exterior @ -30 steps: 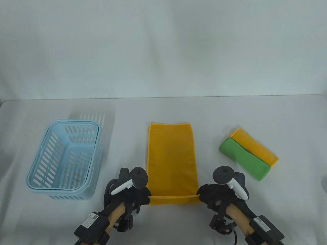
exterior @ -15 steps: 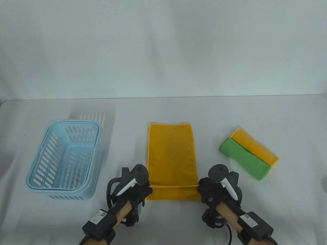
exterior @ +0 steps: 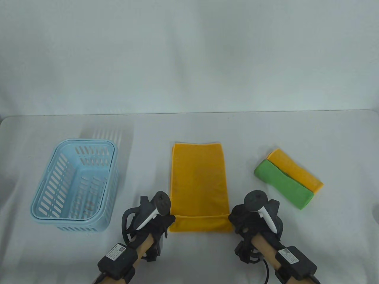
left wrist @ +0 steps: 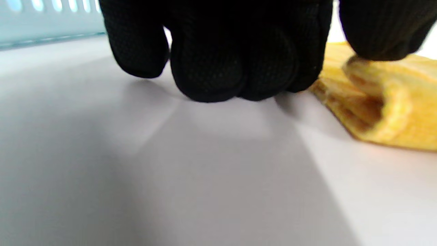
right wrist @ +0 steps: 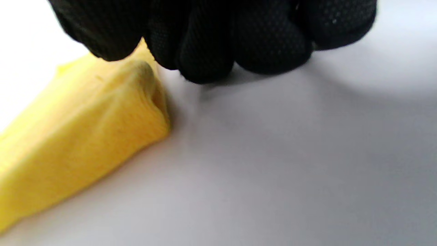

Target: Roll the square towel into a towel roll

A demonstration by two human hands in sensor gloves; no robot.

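- The yellow towel (exterior: 197,183) lies flat in the middle of the white counter (exterior: 189,130), its long side running away from the person.
- Its near end is turned over into one flat fold (exterior: 200,224) lying on the rest of the cloth.
- The left hand (exterior: 158,224) pinches the fold's left corner; in the left wrist view the thumb (left wrist: 385,27) sits on top of the cloth and the curled fingers (left wrist: 211,65) rest on the counter beside it.
- The right hand (exterior: 244,220) holds the fold's right corner with curled fingers (right wrist: 208,44), its grip closed on the cloth's end.
- A pale blue basket (exterior: 47,204) stands to the left, well apart from the towel.
- A green cloth (exterior: 282,184) and another yellow cloth (exterior: 296,170) lie touching, side by side, to the right.
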